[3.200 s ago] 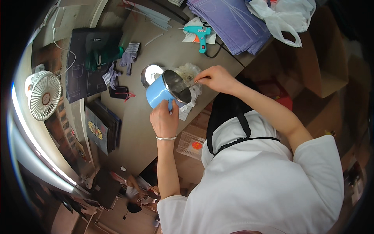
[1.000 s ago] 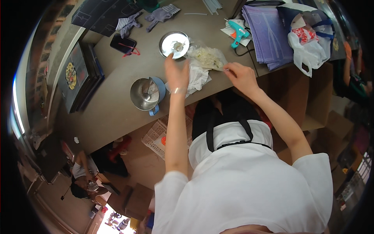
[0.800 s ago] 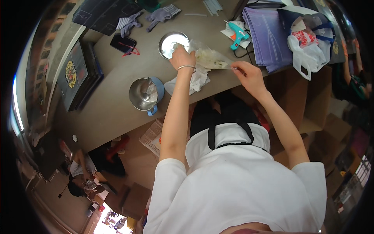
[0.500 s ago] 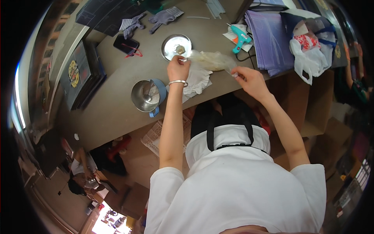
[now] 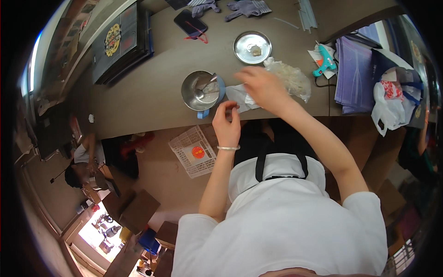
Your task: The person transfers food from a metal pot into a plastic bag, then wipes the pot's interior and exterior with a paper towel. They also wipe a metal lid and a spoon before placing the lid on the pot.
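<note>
My left hand (image 5: 226, 124) is at the table's front edge, right beside a steel cup (image 5: 188, 94) with a blue outside and handle. Its fingers are curved, the thumb stands apart, and I see nothing held. My right hand (image 5: 265, 90) reaches leftward over white tissue (image 5: 237, 94), fingers stretched out and somewhat blurred. A spoon (image 5: 200, 93) rests inside the cup. Behind my right hand lies a crumpled clear plastic bag (image 5: 290, 81) with pale contents. Beyond it sits a round steel dish (image 5: 241, 54) with a small yellowish lump (image 5: 256, 52) in it.
A teal glue gun (image 5: 325, 61) and a purple stack (image 5: 353, 76) are to the right, with a white plastic bag (image 5: 390, 111) past them. Far back lie a phone (image 5: 190, 24) and grey gloves (image 5: 247, 9). Dark boxes (image 5: 121, 44) stand left; a white crate (image 5: 194, 152) is below.
Both hands have let go of the clear plastic bag, which now lies on the table. My left hand has drawn back to the table edge; my right has swung left. The view has shifted.
</note>
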`<state>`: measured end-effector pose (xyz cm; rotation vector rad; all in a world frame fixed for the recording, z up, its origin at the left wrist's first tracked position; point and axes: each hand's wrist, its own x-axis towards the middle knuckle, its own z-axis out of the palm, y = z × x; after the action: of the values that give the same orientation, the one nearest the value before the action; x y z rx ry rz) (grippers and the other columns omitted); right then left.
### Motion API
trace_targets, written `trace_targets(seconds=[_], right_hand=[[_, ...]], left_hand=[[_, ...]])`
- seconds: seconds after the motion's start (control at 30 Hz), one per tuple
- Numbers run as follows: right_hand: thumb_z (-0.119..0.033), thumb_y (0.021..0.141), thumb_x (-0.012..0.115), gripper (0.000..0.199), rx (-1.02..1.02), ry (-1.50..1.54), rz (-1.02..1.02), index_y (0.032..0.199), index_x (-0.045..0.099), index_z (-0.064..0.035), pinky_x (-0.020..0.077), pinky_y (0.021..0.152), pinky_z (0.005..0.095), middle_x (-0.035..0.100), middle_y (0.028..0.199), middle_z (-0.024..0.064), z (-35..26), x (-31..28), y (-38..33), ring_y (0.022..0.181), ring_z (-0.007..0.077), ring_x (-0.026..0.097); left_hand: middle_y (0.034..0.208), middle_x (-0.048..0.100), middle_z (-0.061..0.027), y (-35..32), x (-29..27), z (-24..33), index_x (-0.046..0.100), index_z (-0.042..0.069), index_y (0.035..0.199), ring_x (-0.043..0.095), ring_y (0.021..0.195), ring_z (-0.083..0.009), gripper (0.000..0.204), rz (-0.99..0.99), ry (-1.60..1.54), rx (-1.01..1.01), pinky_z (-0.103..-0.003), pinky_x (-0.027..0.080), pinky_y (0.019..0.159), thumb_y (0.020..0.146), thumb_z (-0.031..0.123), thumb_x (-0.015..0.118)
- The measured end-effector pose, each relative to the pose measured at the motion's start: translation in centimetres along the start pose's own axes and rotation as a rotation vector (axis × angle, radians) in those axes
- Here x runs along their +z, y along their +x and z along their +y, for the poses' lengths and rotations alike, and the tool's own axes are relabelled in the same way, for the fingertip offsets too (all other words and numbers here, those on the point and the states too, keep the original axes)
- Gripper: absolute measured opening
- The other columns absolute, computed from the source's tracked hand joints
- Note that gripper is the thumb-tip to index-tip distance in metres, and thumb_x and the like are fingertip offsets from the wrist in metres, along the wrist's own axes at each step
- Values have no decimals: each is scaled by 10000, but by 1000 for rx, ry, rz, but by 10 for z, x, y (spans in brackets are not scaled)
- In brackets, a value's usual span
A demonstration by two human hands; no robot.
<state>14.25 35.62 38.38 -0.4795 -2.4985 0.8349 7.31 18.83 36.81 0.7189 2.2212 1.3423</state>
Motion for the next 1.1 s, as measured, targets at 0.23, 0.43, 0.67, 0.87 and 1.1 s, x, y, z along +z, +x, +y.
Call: trace_targets(seconds=[0.23,0.43,0.67,0.87,1.1], right_hand=[[-203,749,637,150,-233,-653,-422,830,744,-136,398,854,380,612,979,19,-32,136,71,1045,205,517],[-177,740,641,102,-42,-579,-309,749,741,-163,395,868,389,623,945,10,-44,68,67,1080,205,506],[-200,819,660,102,187,-344,-111,810,640,-100,444,689,379,577,692,58,1,-47,-31,702,286,594],[-189,866,629,110,388,-255,-72,911,638,-89,474,658,387,567,764,48,-24,-91,-103,780,247,591],[-153,878,619,106,581,-178,117,912,634,-54,495,625,378,553,748,67,-40,-100,-142,742,250,591]], left_hand=[[984,657,-68,-4,-52,-5,605,-20,1049,635,919,-141,156,179,-48,-26,-249,497,761,913,-12,528],[956,661,-91,45,-72,33,606,-36,1000,633,882,-148,122,261,-122,80,-260,513,749,915,-18,520],[940,664,-145,204,27,18,637,-35,994,654,886,-247,253,-31,71,7,-354,539,774,804,128,674],[1030,625,-298,254,122,-67,584,-64,1041,620,981,-432,366,-89,695,-69,-440,496,881,762,161,656],[927,605,-209,230,60,-27,435,-68,1071,669,753,-294,308,-209,84,-223,-402,603,621,840,84,574]])
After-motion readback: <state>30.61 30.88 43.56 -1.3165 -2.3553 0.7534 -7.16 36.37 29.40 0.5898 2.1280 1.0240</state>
